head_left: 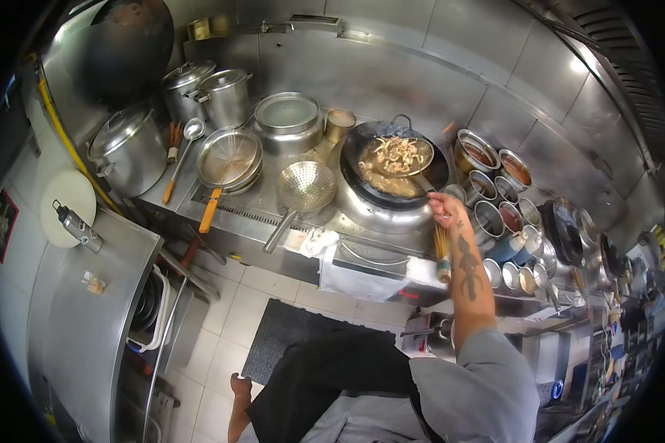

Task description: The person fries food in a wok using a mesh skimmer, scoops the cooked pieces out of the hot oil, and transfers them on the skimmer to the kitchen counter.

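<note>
My right hand (442, 210) is closed around the dark handle of a skimmer (425, 156) at the right of the wok. Strips of brown food (397, 153) lie heaped in the skimmer, over the black wok (437, 168). Brown liquid (391, 183) shows in the wok below, on a round steel burner ring (377, 214). Down at the lower left, my left hand (240, 384) hangs beside the black apron, away from the stove; its fingers are too small and partly hidden to make out.
Left of the wok are a perforated ladle (307, 187), an orange-handled strainer (230, 159) and a water pot (288, 114). Several sauce containers (488, 218) stand right of my forearm, with a bamboo brush (442, 251) nearer. A steel counter (96, 325) fills the left.
</note>
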`<move>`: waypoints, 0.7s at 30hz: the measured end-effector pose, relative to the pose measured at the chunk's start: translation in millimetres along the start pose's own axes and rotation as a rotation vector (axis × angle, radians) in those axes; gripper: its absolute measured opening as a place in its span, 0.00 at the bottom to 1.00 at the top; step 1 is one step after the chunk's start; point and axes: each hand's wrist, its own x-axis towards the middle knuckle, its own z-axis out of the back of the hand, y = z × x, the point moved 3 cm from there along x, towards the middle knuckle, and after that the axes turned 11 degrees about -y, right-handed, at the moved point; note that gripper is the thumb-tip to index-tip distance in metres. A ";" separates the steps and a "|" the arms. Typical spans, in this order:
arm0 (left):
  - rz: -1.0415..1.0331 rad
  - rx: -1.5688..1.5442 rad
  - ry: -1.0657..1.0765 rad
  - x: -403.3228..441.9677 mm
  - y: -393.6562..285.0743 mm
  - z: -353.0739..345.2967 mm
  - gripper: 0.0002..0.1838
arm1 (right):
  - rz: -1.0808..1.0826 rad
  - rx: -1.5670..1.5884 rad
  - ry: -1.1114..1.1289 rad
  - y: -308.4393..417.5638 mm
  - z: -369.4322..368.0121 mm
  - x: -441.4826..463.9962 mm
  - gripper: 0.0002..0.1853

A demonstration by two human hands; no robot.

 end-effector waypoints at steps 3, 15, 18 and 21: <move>-0.014 -0.020 -0.017 12.7 -9.5 -5.1 0.27 | 0.076 -0.103 -0.132 11.0 -3.5 -21.3 0.08; 0.016 -0.033 0.050 16.6 -27.6 -6.5 0.28 | 0.313 -0.559 -0.411 17.8 -39.1 -19.0 0.07; -0.006 -0.007 0.068 12.1 -31.5 0.2 0.28 | 0.316 -0.559 -0.390 19.4 -40.3 -18.5 0.07; -0.008 0.000 0.083 23.5 -12.4 -14.1 0.28 | 0.323 -0.498 -0.378 21.3 -37.6 -25.5 0.08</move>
